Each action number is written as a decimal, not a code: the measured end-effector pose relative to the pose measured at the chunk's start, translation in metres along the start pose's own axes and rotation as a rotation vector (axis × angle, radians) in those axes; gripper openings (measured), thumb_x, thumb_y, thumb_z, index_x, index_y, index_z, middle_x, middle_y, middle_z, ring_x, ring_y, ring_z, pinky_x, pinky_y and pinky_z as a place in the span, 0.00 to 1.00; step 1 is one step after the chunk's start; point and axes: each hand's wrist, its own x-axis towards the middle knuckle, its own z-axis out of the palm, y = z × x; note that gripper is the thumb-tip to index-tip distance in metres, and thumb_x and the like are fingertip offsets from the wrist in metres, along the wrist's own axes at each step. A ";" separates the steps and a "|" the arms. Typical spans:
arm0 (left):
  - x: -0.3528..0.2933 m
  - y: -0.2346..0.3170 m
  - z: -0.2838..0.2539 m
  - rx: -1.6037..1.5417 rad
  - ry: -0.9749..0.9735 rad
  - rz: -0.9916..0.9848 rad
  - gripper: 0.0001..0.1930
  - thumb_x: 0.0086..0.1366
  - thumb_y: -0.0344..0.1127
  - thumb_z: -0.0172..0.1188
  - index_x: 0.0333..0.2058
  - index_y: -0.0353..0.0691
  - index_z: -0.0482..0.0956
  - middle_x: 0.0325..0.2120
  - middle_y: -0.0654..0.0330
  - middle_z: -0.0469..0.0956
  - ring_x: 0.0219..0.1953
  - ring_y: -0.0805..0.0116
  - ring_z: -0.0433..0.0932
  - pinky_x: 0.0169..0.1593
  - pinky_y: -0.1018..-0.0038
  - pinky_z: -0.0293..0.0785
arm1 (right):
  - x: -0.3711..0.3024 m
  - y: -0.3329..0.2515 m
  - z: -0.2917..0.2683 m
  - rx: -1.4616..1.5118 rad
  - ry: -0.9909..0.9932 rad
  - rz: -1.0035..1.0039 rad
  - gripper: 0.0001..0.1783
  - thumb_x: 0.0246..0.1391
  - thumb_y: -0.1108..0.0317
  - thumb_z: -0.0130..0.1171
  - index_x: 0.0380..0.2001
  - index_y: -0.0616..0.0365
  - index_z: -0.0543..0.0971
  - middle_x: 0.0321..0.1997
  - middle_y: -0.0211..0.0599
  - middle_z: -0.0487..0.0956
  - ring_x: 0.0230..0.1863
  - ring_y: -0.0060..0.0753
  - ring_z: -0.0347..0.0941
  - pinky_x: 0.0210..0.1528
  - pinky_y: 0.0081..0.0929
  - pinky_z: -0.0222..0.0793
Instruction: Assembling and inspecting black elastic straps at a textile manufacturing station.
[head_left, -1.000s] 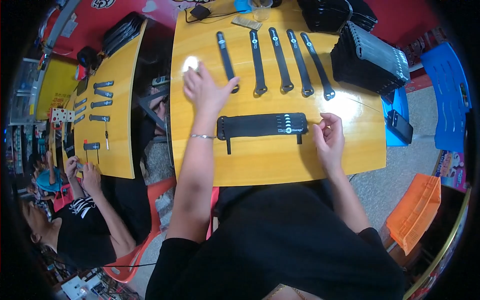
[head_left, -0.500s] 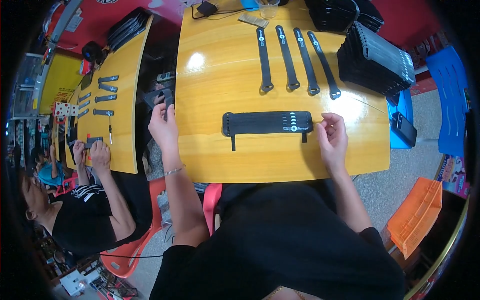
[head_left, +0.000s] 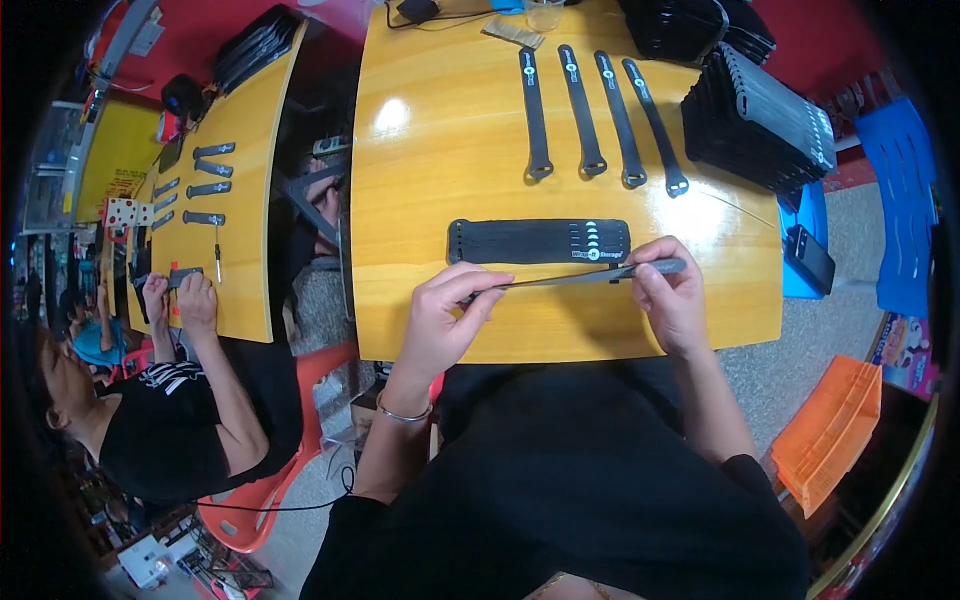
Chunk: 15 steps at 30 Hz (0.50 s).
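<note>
Between my two hands a dark hook-and-loop strap (head_left: pixel 570 279) is stretched nearly level, seen almost edge-on above the near part of the table. My left hand (head_left: pixel 445 315) pinches its left end. My right hand (head_left: pixel 672 295) is closed round its right end, and a grey rounded tip sticks out past the fingers. Just beyond lies a flat pile of black straps (head_left: pixel 520 241) with white print at its right end and holes at the left. A narrow black strip's end shows below the pile by my right fingers; the rest is hidden.
Several single black straps (head_left: pixel 583 120) lie side by side at the back of the wooden table (head_left: pixel 430 180). A tall strap stack (head_left: pixel 755 125) stands at the back right, with a phone (head_left: pixel 808 260) on something blue beside it. At left, a co-worker handles a strap at another table (head_left: pixel 245 270).
My left hand has come from the table's left edge to the middle, bringing a dark strap. My right hand, empty before, now grips the strap's other end.
</note>
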 end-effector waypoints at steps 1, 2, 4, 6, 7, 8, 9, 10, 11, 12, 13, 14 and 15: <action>-0.003 -0.003 0.000 -0.003 0.000 -0.002 0.09 0.59 0.20 0.57 0.38 0.33 0.80 0.29 0.58 0.77 0.28 0.75 0.77 0.27 0.83 0.71 | -0.001 0.002 -0.004 -0.059 0.028 0.000 0.07 0.55 0.74 0.56 0.39 0.59 0.74 0.33 0.29 0.75 0.26 0.14 0.67 0.28 0.13 0.65; -0.006 -0.005 0.000 -0.046 -0.004 -0.063 0.11 0.60 0.19 0.55 0.42 0.33 0.79 0.30 0.57 0.76 0.30 0.75 0.77 0.28 0.83 0.71 | -0.002 0.003 -0.007 -0.117 0.056 -0.001 0.06 0.56 0.74 0.55 0.38 0.60 0.75 0.33 0.29 0.74 0.26 0.14 0.67 0.28 0.13 0.66; -0.009 -0.007 -0.001 -0.091 -0.009 -0.125 0.14 0.61 0.19 0.53 0.46 0.32 0.77 0.32 0.57 0.75 0.32 0.75 0.77 0.28 0.84 0.71 | -0.003 0.005 -0.009 -0.180 0.059 -0.022 0.05 0.57 0.74 0.55 0.37 0.62 0.76 0.33 0.30 0.74 0.27 0.15 0.68 0.29 0.14 0.67; -0.012 -0.010 -0.002 -0.181 0.048 -0.243 0.13 0.61 0.20 0.54 0.45 0.31 0.75 0.31 0.58 0.76 0.32 0.74 0.78 0.28 0.84 0.72 | -0.004 0.008 -0.010 -0.317 0.076 -0.048 0.07 0.57 0.74 0.55 0.38 0.63 0.77 0.34 0.30 0.74 0.27 0.15 0.68 0.30 0.14 0.67; -0.013 -0.014 -0.004 -0.181 0.049 -0.244 0.13 0.61 0.20 0.54 0.45 0.31 0.75 0.31 0.58 0.76 0.32 0.74 0.78 0.28 0.84 0.72 | -0.004 0.009 -0.011 -0.317 0.076 -0.046 0.07 0.57 0.74 0.55 0.38 0.63 0.77 0.34 0.30 0.74 0.27 0.15 0.68 0.30 0.14 0.67; -0.015 -0.021 -0.008 -0.194 0.090 -0.313 0.11 0.62 0.20 0.54 0.44 0.31 0.75 0.30 0.58 0.77 0.32 0.74 0.79 0.29 0.84 0.73 | -0.005 0.010 -0.012 -0.408 0.086 -0.031 0.07 0.57 0.75 0.55 0.38 0.63 0.78 0.34 0.30 0.73 0.27 0.16 0.69 0.30 0.14 0.67; -0.016 -0.027 -0.010 -0.207 0.132 -0.381 0.09 0.62 0.20 0.54 0.42 0.31 0.75 0.29 0.58 0.78 0.32 0.74 0.80 0.30 0.83 0.75 | -0.005 0.011 -0.012 -0.500 0.095 -0.016 0.07 0.56 0.75 0.55 0.39 0.64 0.78 0.34 0.29 0.73 0.27 0.16 0.69 0.30 0.13 0.67; -0.016 -0.032 -0.011 -0.207 0.133 -0.383 0.09 0.62 0.20 0.54 0.42 0.31 0.75 0.29 0.58 0.78 0.32 0.74 0.80 0.30 0.83 0.75 | -0.005 0.011 -0.010 -0.500 0.094 -0.015 0.07 0.56 0.75 0.55 0.39 0.64 0.78 0.34 0.29 0.73 0.27 0.16 0.69 0.30 0.13 0.67; -0.015 -0.037 -0.012 -0.244 0.176 -0.366 0.08 0.62 0.21 0.54 0.41 0.30 0.74 0.29 0.57 0.78 0.32 0.74 0.80 0.31 0.83 0.76 | -0.005 0.010 -0.008 -0.494 0.130 0.047 0.08 0.56 0.76 0.55 0.39 0.64 0.79 0.34 0.29 0.72 0.28 0.16 0.69 0.30 0.13 0.67; -0.014 -0.040 -0.013 -0.281 0.219 -0.349 0.07 0.62 0.21 0.55 0.39 0.30 0.74 0.29 0.57 0.78 0.32 0.74 0.80 0.32 0.83 0.77 | -0.004 0.010 -0.006 -0.488 0.165 0.108 0.09 0.56 0.77 0.55 0.39 0.64 0.79 0.34 0.29 0.72 0.28 0.16 0.69 0.30 0.12 0.66; -0.012 -0.041 -0.013 -0.282 0.221 -0.350 0.07 0.62 0.21 0.55 0.39 0.30 0.74 0.29 0.57 0.78 0.32 0.74 0.80 0.32 0.83 0.77 | -0.003 0.011 -0.006 -0.489 0.163 0.109 0.09 0.56 0.77 0.55 0.39 0.64 0.79 0.34 0.29 0.72 0.28 0.16 0.69 0.30 0.12 0.66; -0.011 -0.042 -0.013 -0.299 0.234 -0.349 0.07 0.62 0.21 0.55 0.39 0.30 0.74 0.29 0.58 0.78 0.32 0.74 0.80 0.32 0.83 0.77 | -0.001 0.013 -0.006 -0.502 0.174 0.023 0.08 0.56 0.77 0.55 0.39 0.64 0.79 0.33 0.29 0.73 0.27 0.15 0.69 0.29 0.12 0.66; -0.010 -0.043 -0.013 -0.316 0.248 -0.347 0.07 0.62 0.21 0.55 0.40 0.30 0.74 0.29 0.58 0.77 0.31 0.74 0.80 0.33 0.83 0.77 | 0.001 0.014 -0.006 -0.515 0.184 -0.064 0.08 0.56 0.77 0.55 0.39 0.63 0.79 0.32 0.28 0.73 0.27 0.14 0.69 0.28 0.12 0.66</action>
